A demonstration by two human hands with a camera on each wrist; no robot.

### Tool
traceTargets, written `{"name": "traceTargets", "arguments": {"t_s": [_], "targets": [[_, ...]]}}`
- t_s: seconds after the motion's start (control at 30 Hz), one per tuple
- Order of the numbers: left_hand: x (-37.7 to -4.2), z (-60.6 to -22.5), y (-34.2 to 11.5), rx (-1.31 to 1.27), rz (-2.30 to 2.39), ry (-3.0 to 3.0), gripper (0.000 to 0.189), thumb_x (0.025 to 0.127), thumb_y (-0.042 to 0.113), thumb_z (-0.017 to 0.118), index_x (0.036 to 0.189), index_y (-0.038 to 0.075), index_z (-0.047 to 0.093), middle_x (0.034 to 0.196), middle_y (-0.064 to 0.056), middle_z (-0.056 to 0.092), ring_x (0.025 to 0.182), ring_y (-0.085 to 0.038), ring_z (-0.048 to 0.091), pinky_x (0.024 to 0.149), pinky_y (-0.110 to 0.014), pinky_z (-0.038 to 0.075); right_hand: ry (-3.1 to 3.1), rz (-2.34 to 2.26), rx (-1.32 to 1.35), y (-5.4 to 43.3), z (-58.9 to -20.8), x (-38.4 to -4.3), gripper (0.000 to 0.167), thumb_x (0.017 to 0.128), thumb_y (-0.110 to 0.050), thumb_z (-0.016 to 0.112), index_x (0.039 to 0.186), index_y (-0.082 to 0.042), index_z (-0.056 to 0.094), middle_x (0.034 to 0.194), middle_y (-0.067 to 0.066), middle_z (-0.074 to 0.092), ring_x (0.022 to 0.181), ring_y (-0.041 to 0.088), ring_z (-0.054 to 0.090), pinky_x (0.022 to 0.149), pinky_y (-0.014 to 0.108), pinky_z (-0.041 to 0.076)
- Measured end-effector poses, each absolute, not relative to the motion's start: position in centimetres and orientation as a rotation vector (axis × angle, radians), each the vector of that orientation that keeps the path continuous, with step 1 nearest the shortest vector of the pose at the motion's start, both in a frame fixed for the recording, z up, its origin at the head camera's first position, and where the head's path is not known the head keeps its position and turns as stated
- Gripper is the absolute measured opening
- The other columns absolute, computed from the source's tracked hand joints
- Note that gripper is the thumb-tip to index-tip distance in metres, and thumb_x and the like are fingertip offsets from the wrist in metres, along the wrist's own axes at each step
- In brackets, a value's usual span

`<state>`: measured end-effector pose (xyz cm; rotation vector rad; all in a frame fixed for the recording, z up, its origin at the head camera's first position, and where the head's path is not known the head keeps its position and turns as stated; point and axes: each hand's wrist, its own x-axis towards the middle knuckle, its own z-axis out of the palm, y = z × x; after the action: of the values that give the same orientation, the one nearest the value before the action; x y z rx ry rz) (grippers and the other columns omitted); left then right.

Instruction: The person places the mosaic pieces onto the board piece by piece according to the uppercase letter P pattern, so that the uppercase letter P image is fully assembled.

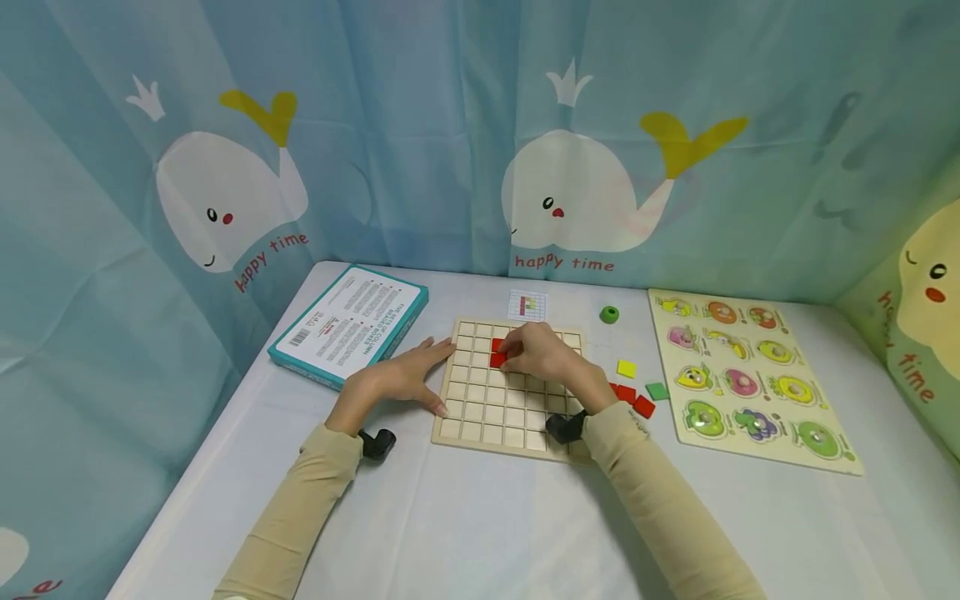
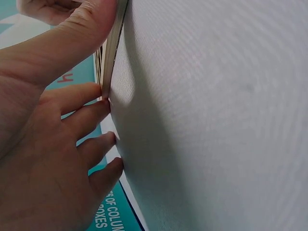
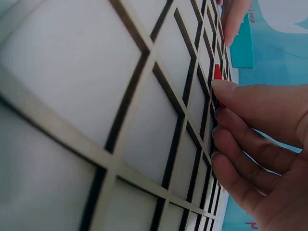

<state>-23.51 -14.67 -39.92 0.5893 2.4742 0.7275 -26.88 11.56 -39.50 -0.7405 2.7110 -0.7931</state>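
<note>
A wooden grid board (image 1: 480, 412) lies on the white-covered table. Along its left edge, my left hand (image 1: 405, 373) rests with fingers spread, thumb near the lower part and fingertips farther up; the left wrist view shows these fingertips at the board's side. Over the upper middle of the grid, my right hand (image 1: 546, 354) pinches a red square tile (image 3: 221, 103) between thumb and fingers, mostly hidden by them. Another red tile (image 3: 217, 72) shows just beyond the thumb. Red also shows in two stacked cells left of the right fingertips in the head view.
Right of the board lie several loose red tiles (image 1: 643, 407), a yellow tile (image 1: 626, 368) and a green tile (image 1: 657, 392). Behind are a pattern card (image 1: 528, 305) and green bead (image 1: 610, 315). A teal box (image 1: 348, 325) stands left, a fruit puzzle (image 1: 731, 358) right.
</note>
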Motion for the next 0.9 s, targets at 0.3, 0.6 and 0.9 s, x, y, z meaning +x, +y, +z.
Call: {"name": "traceTargets", "arguments": {"t_s": [0.3, 0.6, 0.9], "targets": [[-23.6, -40.0, -14.6, 0.599, 0.715, 2.480, 0.109, 0.081, 0.031, 0.089, 0.165, 0.011, 0.023, 0.174, -0.006, 0.012, 0.161, -0.031, 0.002, 0.128, -0.054, 0.015, 2.705, -0.825, -0.773, 12.2, -39.3, -26.5, 0.024, 0.089, -0.006, 0.079, 0.112, 0.001, 0.077, 0.106, 0.013, 0.077, 0.096, 0.025, 0.072, 0.086, 0.038, 0.059], [-23.6, -40.1, -14.7, 0.599, 0.725, 2.479, 0.109, 0.080, 0.029, 0.089, 0.165, 0.010, 0.023, 0.174, -0.006, 0.012, 0.161, -0.031, 0.002, 0.128, -0.054, 0.014, 2.686, -0.910, -0.740, 13.8, -39.0, -26.0, 0.020, 0.094, -0.009, 0.074, 0.113, -0.003, 0.076, 0.106, 0.008, 0.077, 0.094, 0.020, 0.070, 0.085, 0.037, 0.058], [-23.5, -40.0, -14.7, 0.588, 0.737, 2.476, 0.109, 0.081, 0.027, 0.089, 0.165, 0.010, 0.023, 0.174, -0.007, 0.013, 0.161, -0.031, 0.001, 0.128, -0.055, 0.014, 2.766, -0.895, -0.752, 16.5, -39.0, -25.2, 0.017, 0.094, -0.009, 0.073, 0.109, -0.003, 0.077, 0.095, 0.006, 0.075, 0.083, 0.017, 0.064, 0.076, 0.032, 0.053]]}}
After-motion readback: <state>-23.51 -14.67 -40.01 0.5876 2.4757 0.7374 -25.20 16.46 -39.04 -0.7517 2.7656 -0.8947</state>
